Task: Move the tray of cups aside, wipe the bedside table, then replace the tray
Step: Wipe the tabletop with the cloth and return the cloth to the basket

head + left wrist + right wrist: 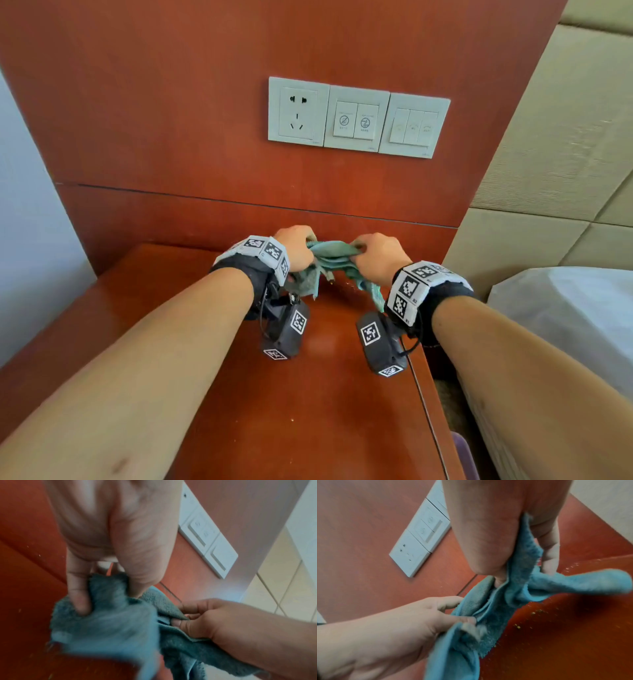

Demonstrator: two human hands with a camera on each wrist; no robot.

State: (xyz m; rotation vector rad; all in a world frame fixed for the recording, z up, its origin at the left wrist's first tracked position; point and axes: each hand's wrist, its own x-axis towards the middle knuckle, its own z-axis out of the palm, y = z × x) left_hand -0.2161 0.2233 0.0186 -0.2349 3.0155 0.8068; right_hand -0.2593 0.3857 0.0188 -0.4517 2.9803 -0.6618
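both fists bunched on the blue cloth (329,257): left hand (295,247) and right hand (376,254) gripping it above the bedside table (318,404).

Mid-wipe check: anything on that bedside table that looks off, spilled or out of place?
Yes: small pale crumbs or specks are scattered on the bedside table below the blue cloth, so it is not yet clean. Both the left hand and right hand grip the bunched cloth above it. No tray is in view.

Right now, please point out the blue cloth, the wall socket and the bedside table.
blue cloth (329,255), head view, stretched middle fold.
wall socket (297,111), head view, centre of faceplate.
bedside table (325,404), head view, bare top.
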